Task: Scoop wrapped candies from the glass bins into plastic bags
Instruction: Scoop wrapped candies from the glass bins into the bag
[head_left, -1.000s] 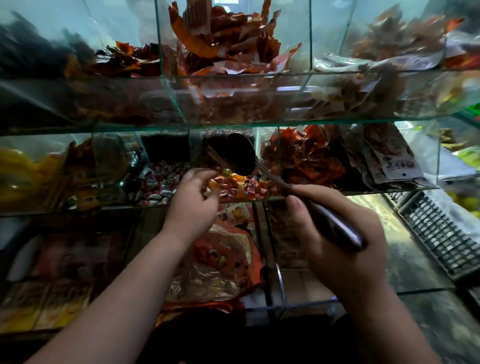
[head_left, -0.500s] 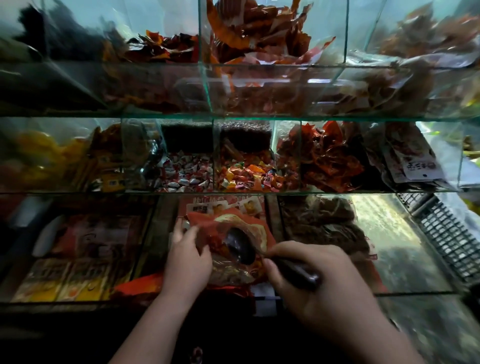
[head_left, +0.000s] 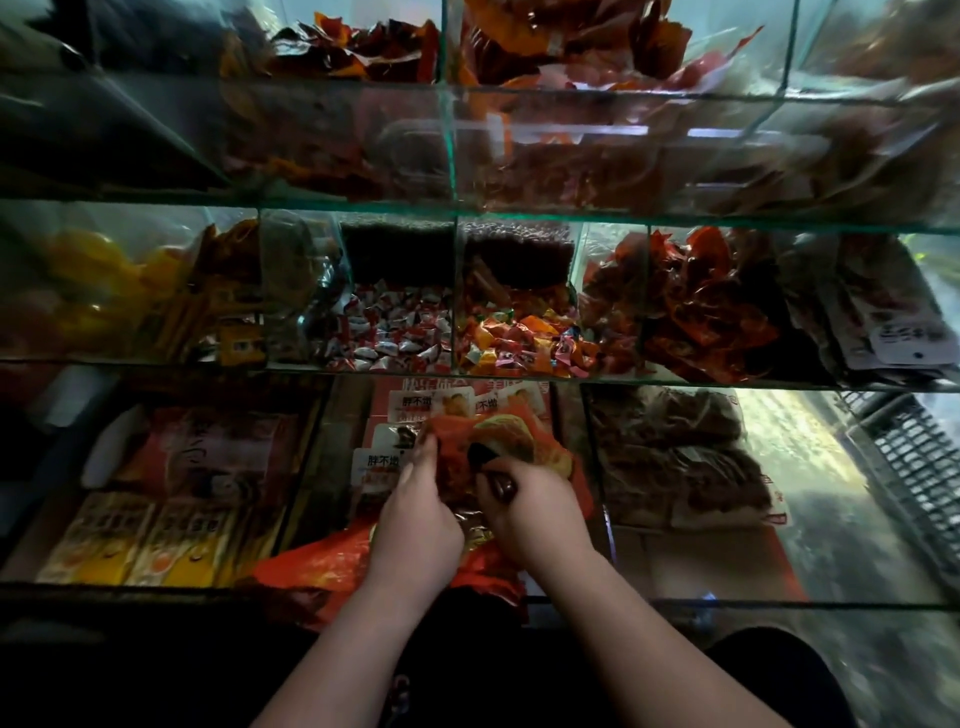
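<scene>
Wrapped candies (head_left: 519, 338) in orange, red and yellow lay heaped in a glass bin (head_left: 511, 371) on the middle shelf, just right of a bin of red-and-white candies (head_left: 395, 332). Below and nearer, over the bottom row of bins, a red-printed plastic bag (head_left: 498, 441) was held at its mouth. The left hand (head_left: 415, 512) pinched the bag's left edge between closed fingers. The right hand (head_left: 535, 512) was wrapped tight around the dark handle of a scoop (head_left: 480, 457), whose bowl sat inside the bag's opening. Flat packets with printed labels (head_left: 415, 405) lay beneath the bag. Red foil packs (head_left: 701, 306) filled the bin to the right of the candies.
</scene>
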